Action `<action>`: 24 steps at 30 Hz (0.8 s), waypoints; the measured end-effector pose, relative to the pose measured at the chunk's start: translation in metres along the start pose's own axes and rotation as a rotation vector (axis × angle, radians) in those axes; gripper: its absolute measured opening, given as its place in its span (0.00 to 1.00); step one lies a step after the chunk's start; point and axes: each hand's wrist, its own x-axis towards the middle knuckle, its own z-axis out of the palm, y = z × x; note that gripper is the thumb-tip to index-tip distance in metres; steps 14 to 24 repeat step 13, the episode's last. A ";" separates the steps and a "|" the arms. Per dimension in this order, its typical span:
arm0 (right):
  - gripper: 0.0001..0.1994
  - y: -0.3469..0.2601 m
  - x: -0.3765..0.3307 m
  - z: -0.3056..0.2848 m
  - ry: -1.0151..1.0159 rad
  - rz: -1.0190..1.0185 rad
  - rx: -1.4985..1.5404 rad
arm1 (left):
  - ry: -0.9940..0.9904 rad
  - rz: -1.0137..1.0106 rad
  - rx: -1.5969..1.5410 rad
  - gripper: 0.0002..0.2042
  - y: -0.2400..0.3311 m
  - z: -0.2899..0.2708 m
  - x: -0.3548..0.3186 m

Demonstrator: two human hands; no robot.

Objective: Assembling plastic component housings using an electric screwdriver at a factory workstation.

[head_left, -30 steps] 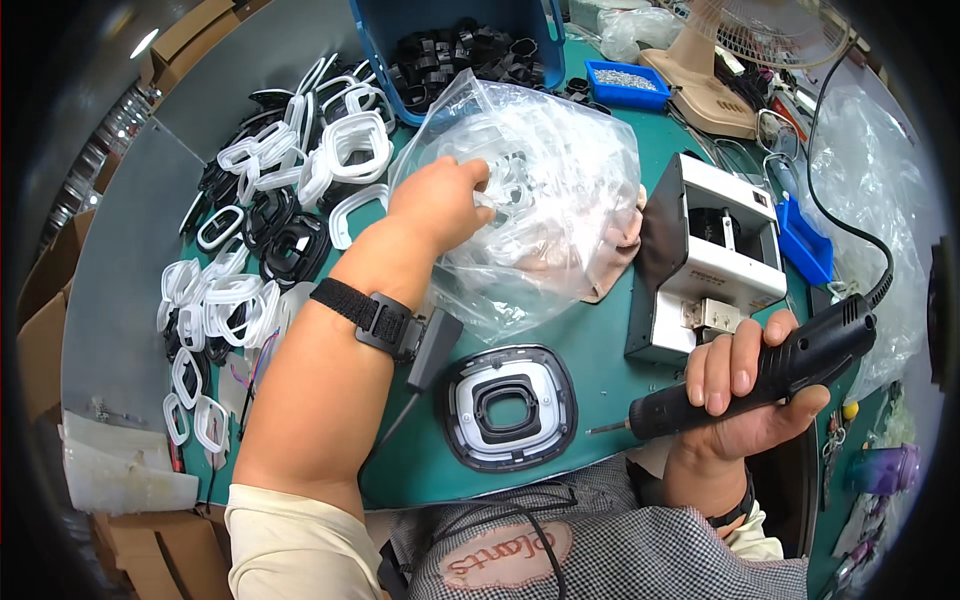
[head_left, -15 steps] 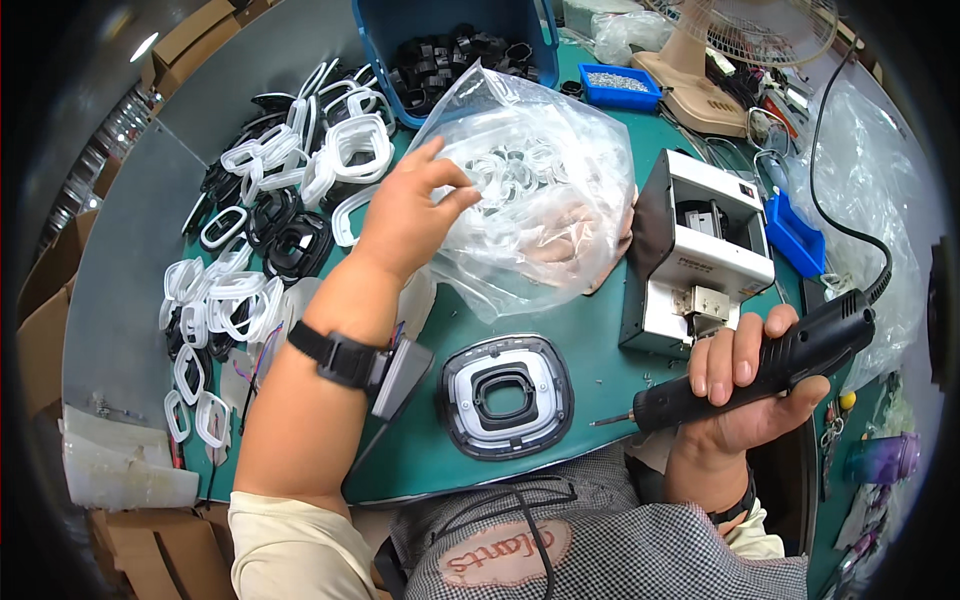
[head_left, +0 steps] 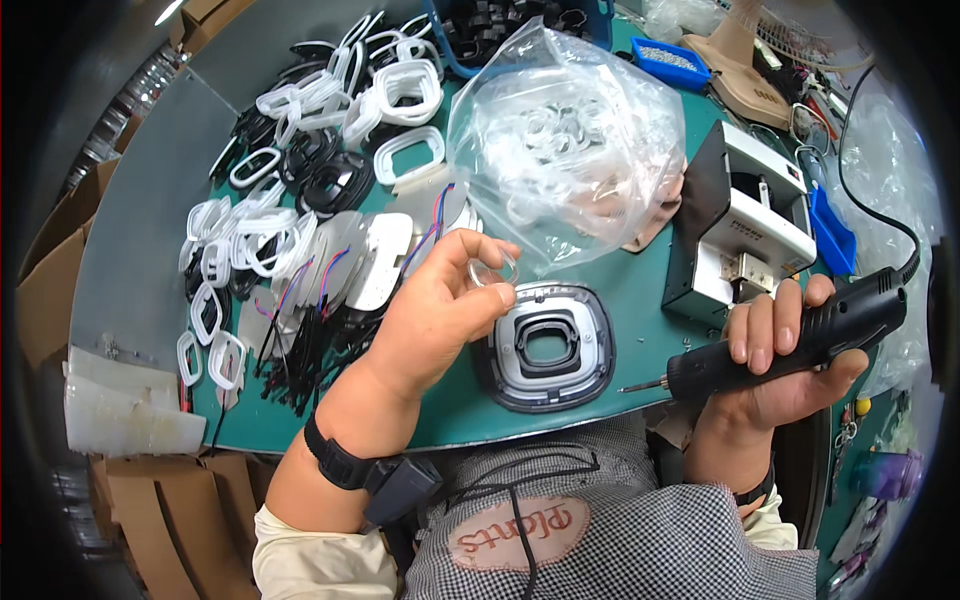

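Observation:
Between the thumb and fingers of my left hand (head_left: 445, 295) is a small clear ring (head_left: 492, 268), held just above the far left edge of a rounded square frame (head_left: 553, 392). That frame is black around a white inner face with an opening in its middle, and lies flat near the bench's front edge. My right hand (head_left: 780, 345) is closed around a black electric screwdriver (head_left: 800, 340). Its thin bit points left, a little to the right of the frame. Beyond the frame rests a clear plastic bag (head_left: 570, 150) full of similar clear rings.
White ring frames (head_left: 408, 92) and black ones (head_left: 335, 183) are heaped at the left, near plates with wires (head_left: 380, 262). A white and black machine (head_left: 740, 220) stands at the right. Behind are a blue bin (head_left: 600, 30), a blue screw tray (head_left: 670, 62) and a fan (head_left: 740, 70).
My left hand has come back from over the bag toward the frame, and a clear ring now shows in its fingers. My right hand still holds the screwdriver. The view has shifted.

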 end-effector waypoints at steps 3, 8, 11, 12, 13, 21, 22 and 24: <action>0.34 0.000 -0.001 0.001 -0.010 0.020 0.005 | 0.026 -0.169 -0.320 0.11 -0.003 0.003 -0.014; 0.34 0.000 -0.003 0.003 -0.025 0.024 0.004 | 0.107 -0.237 -0.112 0.17 -0.010 0.006 -0.025; 0.34 -0.002 -0.004 0.003 -0.033 0.029 -0.006 | 0.071 -0.109 0.317 0.21 -0.024 0.003 -0.028; 0.35 -0.001 -0.004 0.002 -0.042 0.032 0.002 | 0.071 -0.115 0.314 0.21 -0.026 0.001 -0.028; 0.35 -0.001 -0.006 0.000 -0.039 0.036 0.001 | 0.027 -0.139 0.445 0.26 -0.028 -0.001 -0.027; 0.35 -0.001 -0.006 0.000 -0.039 0.036 0.001 | 0.027 -0.139 0.445 0.26 -0.028 -0.001 -0.027; 0.35 -0.001 -0.006 0.000 -0.039 0.036 0.001 | 0.027 -0.139 0.445 0.26 -0.028 -0.001 -0.027; 0.35 -0.001 -0.006 0.000 -0.039 0.036 0.001 | 0.027 -0.139 0.445 0.26 -0.028 -0.001 -0.027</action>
